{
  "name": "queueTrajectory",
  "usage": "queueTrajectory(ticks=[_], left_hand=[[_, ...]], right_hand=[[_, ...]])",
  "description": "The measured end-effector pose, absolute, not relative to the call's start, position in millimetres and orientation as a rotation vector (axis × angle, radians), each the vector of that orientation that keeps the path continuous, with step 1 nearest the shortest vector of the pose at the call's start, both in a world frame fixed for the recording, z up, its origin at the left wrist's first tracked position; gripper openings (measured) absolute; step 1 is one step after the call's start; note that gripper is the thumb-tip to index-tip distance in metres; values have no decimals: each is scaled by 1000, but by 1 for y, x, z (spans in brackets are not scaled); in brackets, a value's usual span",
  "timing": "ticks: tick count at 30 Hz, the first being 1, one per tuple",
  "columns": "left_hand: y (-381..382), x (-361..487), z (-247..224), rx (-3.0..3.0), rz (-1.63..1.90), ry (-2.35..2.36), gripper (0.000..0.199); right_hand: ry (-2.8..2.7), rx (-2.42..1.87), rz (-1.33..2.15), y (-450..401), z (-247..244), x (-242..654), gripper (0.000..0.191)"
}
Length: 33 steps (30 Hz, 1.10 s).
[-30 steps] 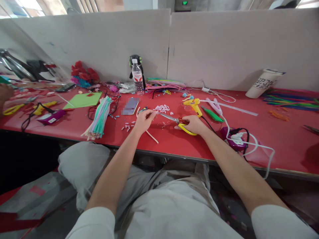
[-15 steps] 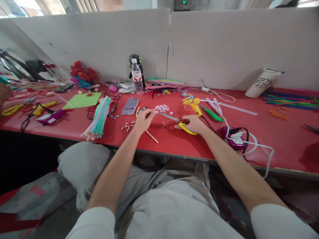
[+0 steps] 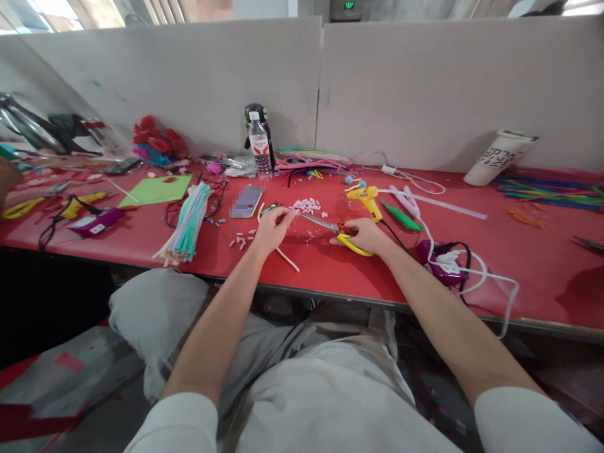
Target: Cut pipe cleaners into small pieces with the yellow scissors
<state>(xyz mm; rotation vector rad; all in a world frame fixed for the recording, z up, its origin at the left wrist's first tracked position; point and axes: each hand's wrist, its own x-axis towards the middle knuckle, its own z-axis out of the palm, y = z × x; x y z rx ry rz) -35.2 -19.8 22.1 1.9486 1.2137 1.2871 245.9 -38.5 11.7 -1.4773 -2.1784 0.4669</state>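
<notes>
My right hand [image 3: 365, 236] is closed around the handles of a pair of scissors [image 3: 323, 223] with yellow on the grips; the blades point left. At the blade tips, the thumb and fingers of my left hand [image 3: 274, 228] pinch a tiny pale pink piece [image 3: 296, 212], mostly hidden by the fingertips. Just behind the tips lies a pile of cut pink bits [image 3: 307, 206]. More short bits [image 3: 241, 240] are scattered left of my left hand. A cream pipe cleaner [image 3: 287, 258] passes under that hand onto the red table [image 3: 330, 270].
Left of my hands are a phone [image 3: 246, 201] and a bundle of pastel pipe cleaners [image 3: 189, 223]. A water bottle [image 3: 259, 146] stands behind. To the right lie a yellow glue gun [image 3: 367, 200], a green tool [image 3: 402, 216] and a purple device [image 3: 441, 263] with cables.
Almost nothing differs. Both hands, the scissors and the pink piece stay in nearly the same place.
</notes>
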Motion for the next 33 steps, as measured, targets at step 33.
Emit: queueTrajectory(ticks=[33], left_hand=[[-20,-35,20,1967,1274,1215,35]], right_hand=[[-2175,-1487,425,-35,7,247,64]])
